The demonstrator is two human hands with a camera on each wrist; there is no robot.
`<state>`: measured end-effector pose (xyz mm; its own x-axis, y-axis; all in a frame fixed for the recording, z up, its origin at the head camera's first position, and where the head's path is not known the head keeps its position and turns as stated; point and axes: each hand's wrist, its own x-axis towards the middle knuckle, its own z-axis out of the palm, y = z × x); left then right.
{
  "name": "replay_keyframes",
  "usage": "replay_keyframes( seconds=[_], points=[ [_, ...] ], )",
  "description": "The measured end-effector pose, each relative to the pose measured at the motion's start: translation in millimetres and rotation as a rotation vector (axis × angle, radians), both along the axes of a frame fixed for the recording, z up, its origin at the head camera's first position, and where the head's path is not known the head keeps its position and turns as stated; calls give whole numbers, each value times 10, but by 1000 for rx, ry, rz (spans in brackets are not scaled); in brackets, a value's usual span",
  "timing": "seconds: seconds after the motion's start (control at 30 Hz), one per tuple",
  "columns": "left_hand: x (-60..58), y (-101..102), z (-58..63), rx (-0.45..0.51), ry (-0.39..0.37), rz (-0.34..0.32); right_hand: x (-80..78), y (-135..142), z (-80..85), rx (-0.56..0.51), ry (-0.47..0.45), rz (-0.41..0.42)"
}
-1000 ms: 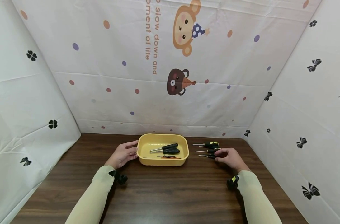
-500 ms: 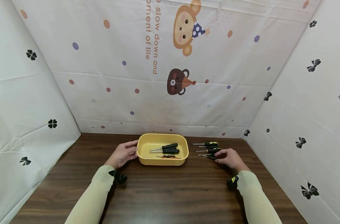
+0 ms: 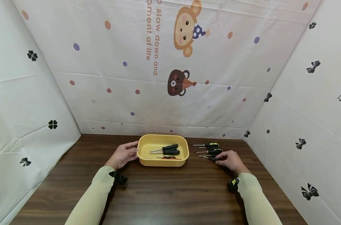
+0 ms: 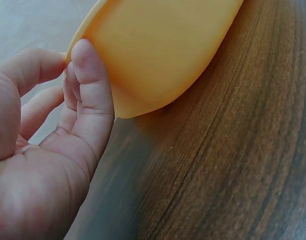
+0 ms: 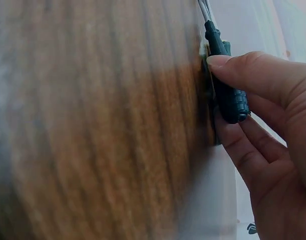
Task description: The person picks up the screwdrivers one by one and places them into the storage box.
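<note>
A yellow plastic bin [image 3: 142, 162] stands near the back of the table and holds several black-handled screwdrivers [image 3: 171, 152]. At its left end, my left hand [image 3: 125, 155] touches the outer wall with extended fingers; the left wrist view shows the fingertips [image 4: 87, 57] on the yellow wall. Right of the bin, my right hand [image 3: 231, 161] pinches the black handle of a screwdriver [image 5: 230, 97] between thumb and fingers. Its metal shaft points left, in the head view. Just behind this one lie several more screwdrivers [image 3: 211, 145], some with black-and-yellow handles.
The dark wooden table [image 3: 170, 193] carries everything. White printed cloth [image 3: 148, 103] rises behind the bin and on both sides. A small black device [image 3: 121, 179] is strapped to each wrist, below pale sleeves [image 3: 89, 197].
My right hand has shifted slightly, and the front screwdriver in its fingers has turned a little, its handle now nearer me. My left hand and the bin stay put.
</note>
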<state>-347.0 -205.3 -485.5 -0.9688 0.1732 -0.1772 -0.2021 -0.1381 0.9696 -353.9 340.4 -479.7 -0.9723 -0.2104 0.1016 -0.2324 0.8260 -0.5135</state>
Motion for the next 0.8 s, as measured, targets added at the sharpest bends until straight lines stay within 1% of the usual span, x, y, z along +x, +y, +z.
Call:
replay_keyframes(
  seconds=[0.2, 0.47, 0.57, 0.8],
  points=[
    [-5, -1, 3, 5, -6, 5, 57, 2, 31, -33, -3, -24],
    [-10, -16, -20, 45, 28, -30, 65, 35, 10, -52, 23, -27],
    [-9, -23, -28, 45, 36, -41, 81, 41, 5, -54, 27, -24],
    [-9, -27, -37, 46, 29, -32, 116, 58, 11, -88, 46, -48]
  ],
)
